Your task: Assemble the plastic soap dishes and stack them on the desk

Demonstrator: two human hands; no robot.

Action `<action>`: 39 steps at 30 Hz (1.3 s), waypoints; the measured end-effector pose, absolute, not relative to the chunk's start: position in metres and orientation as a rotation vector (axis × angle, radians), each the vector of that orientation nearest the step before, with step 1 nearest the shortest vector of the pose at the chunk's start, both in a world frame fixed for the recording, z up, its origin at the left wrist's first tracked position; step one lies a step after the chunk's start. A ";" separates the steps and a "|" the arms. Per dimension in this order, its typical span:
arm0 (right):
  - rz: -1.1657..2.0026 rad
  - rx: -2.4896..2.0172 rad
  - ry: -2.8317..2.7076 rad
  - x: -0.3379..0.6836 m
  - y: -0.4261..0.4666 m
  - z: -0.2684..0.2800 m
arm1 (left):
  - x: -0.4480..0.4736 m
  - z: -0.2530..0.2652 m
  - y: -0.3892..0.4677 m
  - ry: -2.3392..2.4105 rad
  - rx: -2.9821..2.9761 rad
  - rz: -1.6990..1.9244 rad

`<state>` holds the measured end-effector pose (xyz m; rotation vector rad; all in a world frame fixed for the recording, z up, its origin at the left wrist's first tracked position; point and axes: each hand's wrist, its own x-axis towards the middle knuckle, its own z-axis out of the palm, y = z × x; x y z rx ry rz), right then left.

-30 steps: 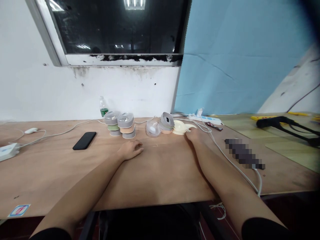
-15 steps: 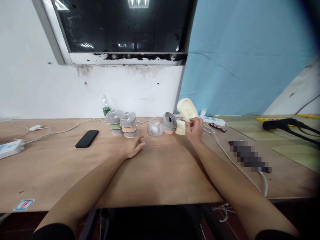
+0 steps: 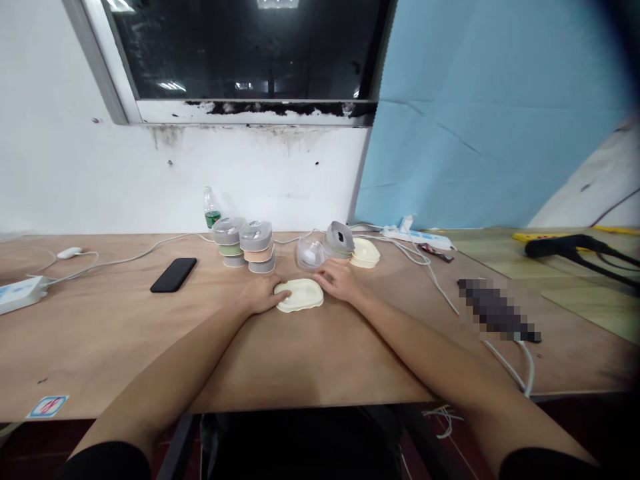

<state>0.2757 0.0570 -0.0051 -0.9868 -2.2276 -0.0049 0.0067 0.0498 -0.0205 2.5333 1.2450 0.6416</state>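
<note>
A cream shallow plastic tray [image 3: 301, 297] with rounded corners lies flat on the table in front of me. My left hand [image 3: 260, 295] grips its left edge, the thumb over the rim. By the tray's upper right corner is my right hand [image 3: 340, 280], fingers stretched out and lightly bent; whether they touch the rim I cannot tell. Just beyond the right fingers stand a clear dome-shaped container [image 3: 309, 255] and a grey lidded container [image 3: 340, 237], partly hidden. To their right sits a small pile of cream trays [image 3: 365, 253].
Two stacks of lidded boxes, a left stack [image 3: 229, 241] and a right stack [image 3: 257, 247], stand near a plastic bottle [image 3: 212, 212]. A black phone [image 3: 174, 275] lies at left. White cables and a power strip [image 3: 419, 238] run along the back right.
My right hand has brought the cream tray from the back right down to the table's middle. My left hand has taken hold of its left edge.
</note>
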 end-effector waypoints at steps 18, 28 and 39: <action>-0.142 -1.319 -1.830 0.331 0.110 -0.025 | 0.010 -0.019 0.046 1.210 2.587 0.622; -0.147 -1.270 -1.523 0.318 0.093 -0.015 | 0.012 -0.015 0.042 1.242 2.551 0.650; 0.284 -0.923 -1.808 0.273 0.056 -0.020 | 0.011 -0.005 0.033 1.412 2.416 1.070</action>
